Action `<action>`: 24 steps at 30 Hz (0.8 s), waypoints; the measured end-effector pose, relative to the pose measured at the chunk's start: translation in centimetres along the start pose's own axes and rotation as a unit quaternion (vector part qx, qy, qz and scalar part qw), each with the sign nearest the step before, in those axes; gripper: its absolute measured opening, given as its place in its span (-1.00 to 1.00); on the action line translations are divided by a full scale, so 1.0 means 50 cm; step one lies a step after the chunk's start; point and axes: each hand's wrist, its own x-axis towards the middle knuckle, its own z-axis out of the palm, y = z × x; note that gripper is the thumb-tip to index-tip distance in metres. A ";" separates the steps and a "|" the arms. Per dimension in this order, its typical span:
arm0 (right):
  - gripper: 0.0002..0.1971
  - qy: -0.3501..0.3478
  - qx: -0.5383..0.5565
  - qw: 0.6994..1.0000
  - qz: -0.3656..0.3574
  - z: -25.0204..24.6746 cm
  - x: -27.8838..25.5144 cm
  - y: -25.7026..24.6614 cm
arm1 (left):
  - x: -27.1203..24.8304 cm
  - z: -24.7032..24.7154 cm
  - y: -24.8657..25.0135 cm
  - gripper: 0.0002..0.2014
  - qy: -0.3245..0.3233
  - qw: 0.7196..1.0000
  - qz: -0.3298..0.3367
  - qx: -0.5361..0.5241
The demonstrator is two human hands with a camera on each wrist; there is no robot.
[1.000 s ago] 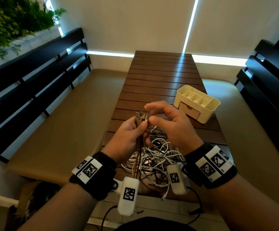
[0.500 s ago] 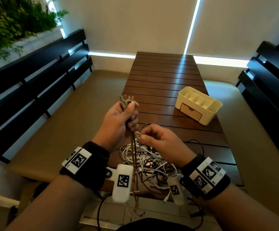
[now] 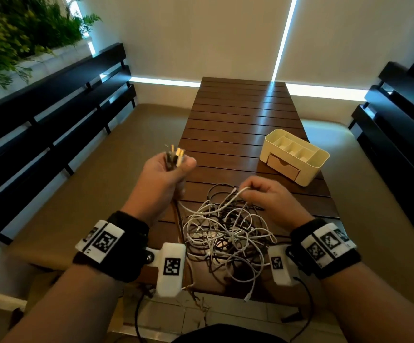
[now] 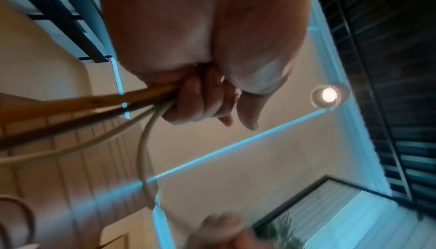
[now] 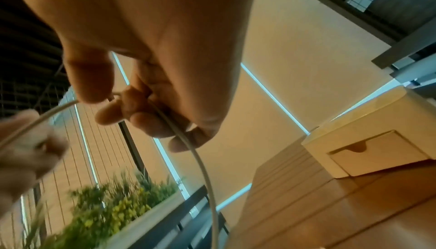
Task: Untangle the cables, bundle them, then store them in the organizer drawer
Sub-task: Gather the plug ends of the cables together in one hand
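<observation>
Slatted wooden table at centre, dark benches either side; left hand grips cable ends; right hand pinches a white cable; cream organizer right.

Take the organizer as your landmark: it stands near the right edge of the desk, and beyond it the slats lie bare to the far end, so you can pass a hand there freely. To its left the desk is also bare across to the left edge. Its drawer is closed and faces you, with only a narrow bare strip of desk in front of it. Nearer you than that strip, the tangled cables cover the desk from side to side, and your left hand and right hand, each with a grip on cable, hang above the tangle.
</observation>
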 end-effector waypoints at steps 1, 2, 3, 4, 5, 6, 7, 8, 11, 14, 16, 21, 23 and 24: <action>-0.89 0.004 0.056 0.998 -0.006 -0.006 0.004 -0.016 | -0.001 0.009 -0.010 -0.84 -0.003 0.999 -0.014 0.034; -0.86 0.005 0.107 0.994 -0.012 -0.012 0.008 -0.030 | -0.002 0.016 -0.018 -0.83 -0.007 0.998 -0.025 0.057; -0.86 0.003 0.138 0.990 -0.018 -0.018 0.010 -0.040 | -0.003 0.023 -0.023 -0.80 -0.010 0.997 -0.036 0.064; -0.88 0.005 0.132 0.991 -0.025 -0.020 0.010 -0.049 | -0.005 0.029 -0.026 -0.76 -0.014 0.997 -0.043 0.063; -0.88 0.010 0.091 0.995 -0.030 -0.019 0.008 -0.054 | -0.008 0.036 -0.026 -0.71 -0.020 0.997 -0.046 0.061; -0.85 0.014 0.022 0.999 -0.037 -0.016 0.007 -0.056 | -0.011 0.043 -0.025 -0.70 -0.031 0.997 -0.043 0.063; -0.84 0.017 -0.050 0.998 -0.043 -0.010 0.007 -0.058 | -0.014 0.051 -0.024 -0.73 -0.043 0.996 -0.035 0.074; -0.85 0.017 -0.101 0.993 -0.053 -0.001 0.008 -0.059 | -0.015 0.060 -0.024 -0.78 -0.057 0.994 -0.028 0.093; -0.88 0.046 -0.107 0.989 -0.086 0.020 0.010 -0.066 | -0.012 0.077 -0.032 -0.77 -0.082 0.986 -0.028 0.144; -0.90 0.098 -0.082 0.987 -0.094 0.015 0.011 -0.068 | -0.013 0.078 -0.028 -0.80 -0.052 0.985 -0.005 0.165; -0.87 0.103 -0.084 0.988 -0.076 0.006 0.009 -0.056 | -0.010 0.065 -0.016 -0.84 0.001 0.990 0.017 0.141; -0.82 0.128 0.006 0.992 -0.022 -0.004 -0.002 -0.013 | 0.012 0.008 -0.006 -0.82 0.076 0.988 0.003 0.137; -0.83 0.150 -0.002 0.988 -0.030 -0.003 -0.001 -0.011 | 0.008 0.013 -0.017 -0.83 0.063 0.981 -0.032 0.178; -0.84 0.156 -0.026 0.987 -0.038 -0.006 0.002 -0.011 | 0.007 0.017 -0.021 -0.85 0.073 0.980 -0.036 0.181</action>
